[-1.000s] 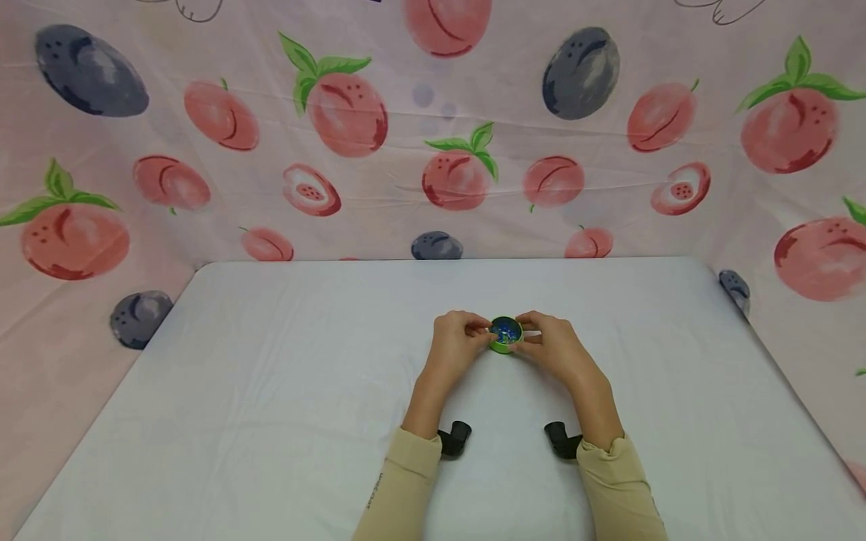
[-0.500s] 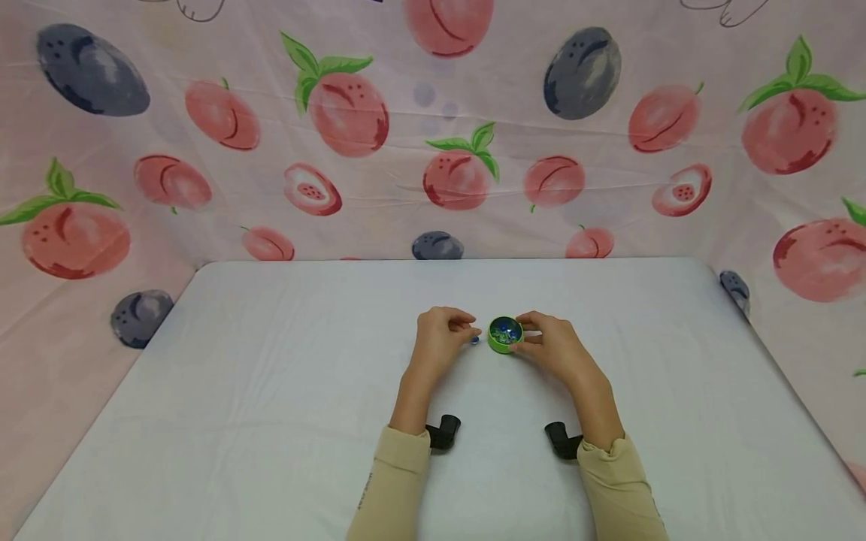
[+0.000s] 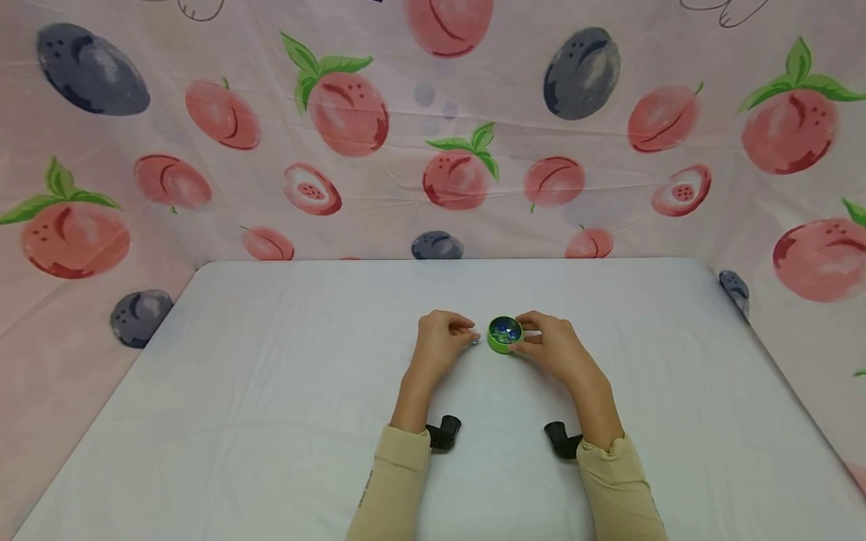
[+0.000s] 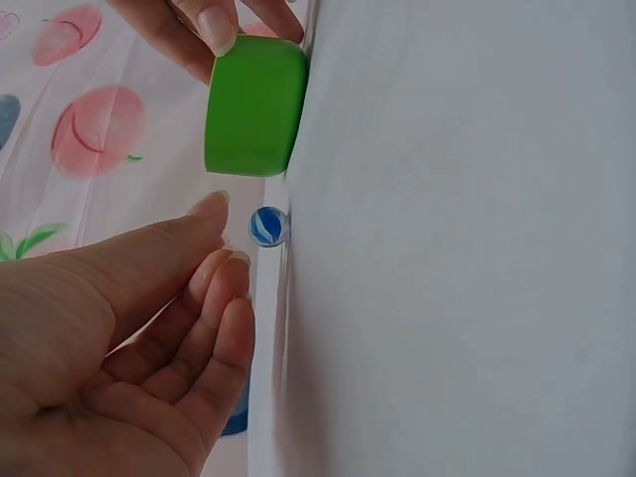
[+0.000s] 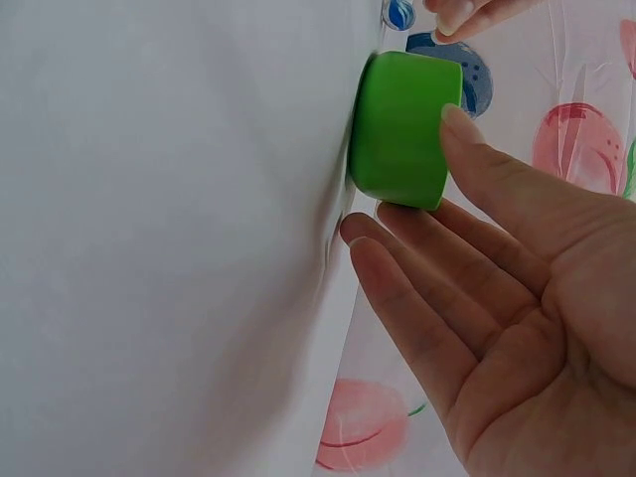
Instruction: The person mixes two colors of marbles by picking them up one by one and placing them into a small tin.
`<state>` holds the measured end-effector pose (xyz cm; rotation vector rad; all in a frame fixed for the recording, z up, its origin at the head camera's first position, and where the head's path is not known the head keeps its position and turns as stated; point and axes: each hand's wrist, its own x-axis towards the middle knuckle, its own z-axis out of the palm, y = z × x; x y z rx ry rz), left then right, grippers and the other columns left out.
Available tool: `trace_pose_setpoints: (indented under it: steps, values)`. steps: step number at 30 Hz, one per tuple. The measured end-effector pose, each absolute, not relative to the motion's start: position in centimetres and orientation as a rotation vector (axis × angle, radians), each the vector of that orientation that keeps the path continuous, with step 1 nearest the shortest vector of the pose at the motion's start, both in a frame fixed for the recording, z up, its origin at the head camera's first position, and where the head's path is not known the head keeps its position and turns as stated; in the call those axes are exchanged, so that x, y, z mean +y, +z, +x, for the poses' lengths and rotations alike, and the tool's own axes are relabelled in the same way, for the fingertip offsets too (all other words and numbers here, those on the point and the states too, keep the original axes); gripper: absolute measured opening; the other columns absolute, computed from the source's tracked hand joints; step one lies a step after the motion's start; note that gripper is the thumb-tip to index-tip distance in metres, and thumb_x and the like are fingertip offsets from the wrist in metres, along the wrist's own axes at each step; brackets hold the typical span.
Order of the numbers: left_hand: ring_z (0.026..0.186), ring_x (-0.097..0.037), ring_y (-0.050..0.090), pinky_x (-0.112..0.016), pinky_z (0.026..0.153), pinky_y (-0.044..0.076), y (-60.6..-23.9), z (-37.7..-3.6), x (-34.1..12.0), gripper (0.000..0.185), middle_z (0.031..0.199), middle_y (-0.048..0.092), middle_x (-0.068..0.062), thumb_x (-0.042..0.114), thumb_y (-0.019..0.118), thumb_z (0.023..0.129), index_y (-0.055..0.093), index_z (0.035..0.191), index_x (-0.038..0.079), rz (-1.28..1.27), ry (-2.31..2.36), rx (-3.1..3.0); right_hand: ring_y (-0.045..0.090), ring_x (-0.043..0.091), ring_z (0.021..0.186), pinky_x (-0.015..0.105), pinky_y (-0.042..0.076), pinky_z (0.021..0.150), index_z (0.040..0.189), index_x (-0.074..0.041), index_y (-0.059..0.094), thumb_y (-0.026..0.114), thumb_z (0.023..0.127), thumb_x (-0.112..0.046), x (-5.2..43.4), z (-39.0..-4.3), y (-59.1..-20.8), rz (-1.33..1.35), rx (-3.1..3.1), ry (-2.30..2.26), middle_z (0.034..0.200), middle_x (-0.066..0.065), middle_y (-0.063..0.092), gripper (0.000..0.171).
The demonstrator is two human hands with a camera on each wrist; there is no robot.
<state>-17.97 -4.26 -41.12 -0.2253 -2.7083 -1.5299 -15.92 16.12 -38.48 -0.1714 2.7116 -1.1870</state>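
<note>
While the right hand steadies the green cup, left fingers hover beside a marble.

Bare hands, beige long sleeves, black wrist-mounted cameras

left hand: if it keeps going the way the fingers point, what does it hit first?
Likely the marble lying on the sheet just past the left hand fingertips; beyond it, the green cup. Depth is hard to judge.

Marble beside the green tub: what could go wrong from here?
1. The marble lies loose on the white sheet, just off the left hand fingertips; it might roll away.
2. The right hand steadies the green tub of marbles only by its side; a nudge could tip it.
</note>
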Motion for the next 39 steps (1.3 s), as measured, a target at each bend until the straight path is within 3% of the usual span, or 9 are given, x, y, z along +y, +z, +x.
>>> trace_pose_setpoints:
  steps: [17,39]
  values:
    - [0.071,-0.012,0.062,-0.024,0.067,0.052,-41.90,-18.13,-4.21,0.014,0.082,0.074,-0.012,-0.001,0.085,0.086,0.080,0.097,-0.007,-0.239,-1.554,-2.744,0.067,0.043,0.125,0.052,0.053,0.105,0.138,0.010,0.058,0.074,0.099,-0.008,16.12,-16.16,-38.71,-0.182,2.712,-1.185,0.139,0.029,0.064,0.046]
    - [0.074,-0.015,0.063,-0.026,0.067,0.052,-41.10,-18.07,-4.09,0.009,0.085,0.075,-0.013,0.000,0.083,0.089,0.080,0.096,-0.005,-0.217,-1.501,-2.737,0.067,0.043,0.125,0.053,0.053,0.105,0.138,0.010,0.059,0.075,0.098,-0.008,16.18,-16.30,-38.65,-0.178,2.709,-1.178,0.138,0.029,0.065,0.047]
